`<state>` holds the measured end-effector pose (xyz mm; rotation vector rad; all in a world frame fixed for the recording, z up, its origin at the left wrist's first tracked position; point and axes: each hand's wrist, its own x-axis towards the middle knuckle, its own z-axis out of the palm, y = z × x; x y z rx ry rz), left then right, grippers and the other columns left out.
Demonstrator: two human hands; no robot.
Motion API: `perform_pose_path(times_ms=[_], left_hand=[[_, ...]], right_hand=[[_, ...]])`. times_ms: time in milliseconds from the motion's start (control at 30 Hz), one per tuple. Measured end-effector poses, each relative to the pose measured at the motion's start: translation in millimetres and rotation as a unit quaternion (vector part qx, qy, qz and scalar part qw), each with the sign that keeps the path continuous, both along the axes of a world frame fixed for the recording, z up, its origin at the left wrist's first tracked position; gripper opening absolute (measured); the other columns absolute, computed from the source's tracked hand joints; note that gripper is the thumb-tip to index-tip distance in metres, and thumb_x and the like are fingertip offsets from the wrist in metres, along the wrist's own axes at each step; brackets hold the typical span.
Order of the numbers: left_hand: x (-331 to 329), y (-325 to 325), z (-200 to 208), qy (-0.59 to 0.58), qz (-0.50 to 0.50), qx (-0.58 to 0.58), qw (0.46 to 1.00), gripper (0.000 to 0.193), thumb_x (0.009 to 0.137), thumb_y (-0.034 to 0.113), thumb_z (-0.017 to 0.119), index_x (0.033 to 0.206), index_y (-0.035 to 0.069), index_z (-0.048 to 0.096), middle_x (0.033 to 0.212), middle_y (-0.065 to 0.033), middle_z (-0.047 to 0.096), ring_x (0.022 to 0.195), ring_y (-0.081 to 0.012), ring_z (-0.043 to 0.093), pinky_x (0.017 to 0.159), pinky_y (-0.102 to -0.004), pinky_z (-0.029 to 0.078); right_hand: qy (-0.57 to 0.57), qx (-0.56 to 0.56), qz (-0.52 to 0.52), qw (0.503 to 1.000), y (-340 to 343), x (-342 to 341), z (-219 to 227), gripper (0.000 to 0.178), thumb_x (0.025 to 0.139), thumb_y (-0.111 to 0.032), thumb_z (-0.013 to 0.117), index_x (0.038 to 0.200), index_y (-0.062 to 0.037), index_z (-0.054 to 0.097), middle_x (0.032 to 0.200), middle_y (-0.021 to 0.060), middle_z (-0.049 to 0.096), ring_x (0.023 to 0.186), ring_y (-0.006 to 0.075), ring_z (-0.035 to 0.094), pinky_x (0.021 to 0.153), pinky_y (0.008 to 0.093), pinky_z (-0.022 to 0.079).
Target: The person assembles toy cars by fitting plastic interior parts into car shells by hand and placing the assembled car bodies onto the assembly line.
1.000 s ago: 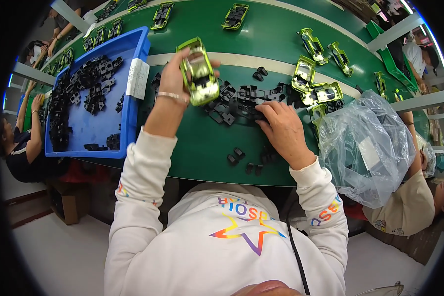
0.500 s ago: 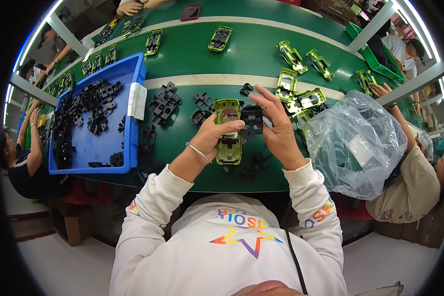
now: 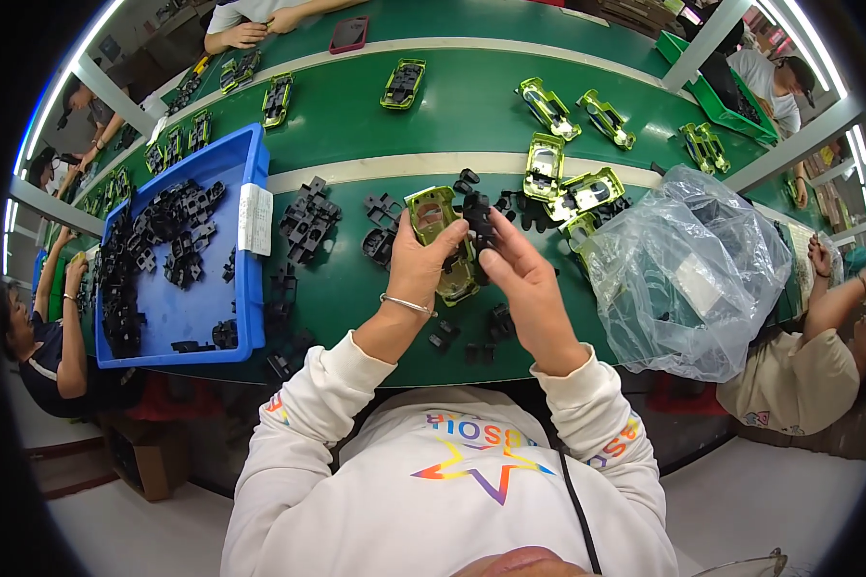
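My left hand (image 3: 420,267) is closed on a green toy car body shell (image 3: 457,279), its hollow side facing up. Between the thumb and fingers of my right hand (image 3: 527,281) is a black plastic insert (image 3: 478,216), turned on edge at the shell's right side. Whether the two parts touch I cannot tell. Just beyond my hands lies a small black piece (image 3: 466,180). Black plastic inserts (image 3: 310,216) are heaped left of my left hand, with a smaller group (image 3: 383,231) closer to it. Several green shells (image 3: 545,165) lie beyond my right hand.
A blue bin (image 3: 250,317) with black parts stands at left, and a crumpled clear plastic bag (image 3: 683,279) lies at right. Farther back, green cars (image 3: 403,85) rest on the green table (image 3: 346,106) near a phone (image 3: 348,35). Co-workers sit around the table.
The black insert has swung from lying flat beside the shell to standing on edge. The shell has tilted, and my right hand has moved left, closer to it. The whole view has shifted slightly.
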<state>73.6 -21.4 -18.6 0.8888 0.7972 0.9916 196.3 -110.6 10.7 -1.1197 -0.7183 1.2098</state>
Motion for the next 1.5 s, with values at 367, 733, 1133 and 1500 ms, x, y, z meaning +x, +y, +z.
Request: perform_pose_path(times_ms=[367, 733, 1133, 1500], left_hand=[[-10.9, -3.2, 10.2, -0.229, -0.089, -0.083, 0.966, 0.034, 0.100, 0.020, 0.042, 0.131, 0.006, 0.046, 0.122, -0.0084, 0.058, 0.115, -0.0205, 0.058, 0.102, -0.0376, 0.046], [-13.2, 7.8, 11.1, -0.274, -0.027, -0.055, 0.960, 0.040, 0.105, 0.025, 0.035, 0.136, 0.003, 0.048, 0.131, -0.0121, 0.059, 0.121, -0.0251, 0.057, 0.107, -0.0412, 0.043], [-18.0, 4.3, 17.1, -0.222, -0.053, 0.011, 0.973, 0.051, 0.109, 0.037, 0.023, 0.141, 0.003, 0.043, 0.138, -0.0168, 0.055, 0.123, -0.0275, 0.055, 0.109, -0.0419, 0.042], [-21.2, 1.8, 13.6, -0.194, -0.015, -0.044, 0.980, 0.053, 0.110, 0.039, 0.020, 0.141, 0.002, 0.042, 0.137, -0.0177, 0.055, 0.122, -0.0289, 0.056, 0.108, -0.0416, 0.045]], right_hand=[[-0.581, 0.132, -0.022, 0.803, 4.4, -13.0, 9.6, 0.067, 0.081, -0.013, 0.077, 0.143, -0.0154, 0.051, 0.133, 0.0200, 0.055, 0.108, 0.0375, 0.060, 0.088, 0.0415, 0.052], [-0.623, 0.163, -0.055, 0.763, 14.4, -15.1, 9.6, 0.061, 0.079, 0.006, 0.067, 0.137, -0.0053, 0.052, 0.137, 0.0202, 0.054, 0.114, 0.0382, 0.060, 0.092, 0.0423, 0.053], [-0.587, 0.213, -0.034, 0.780, 13.1, -20.6, 22.9, 0.054, 0.080, 0.003, 0.070, 0.132, 0.0009, 0.057, 0.139, 0.0196, 0.056, 0.107, 0.0358, 0.065, 0.090, 0.0397, 0.054], [-0.725, 0.203, -0.002, 0.658, 13.0, -18.2, 36.5, 0.049, 0.077, 0.000, 0.067, 0.125, 0.0077, 0.058, 0.136, 0.0196, 0.054, 0.090, 0.0261, 0.063, 0.075, 0.0302, 0.057]])
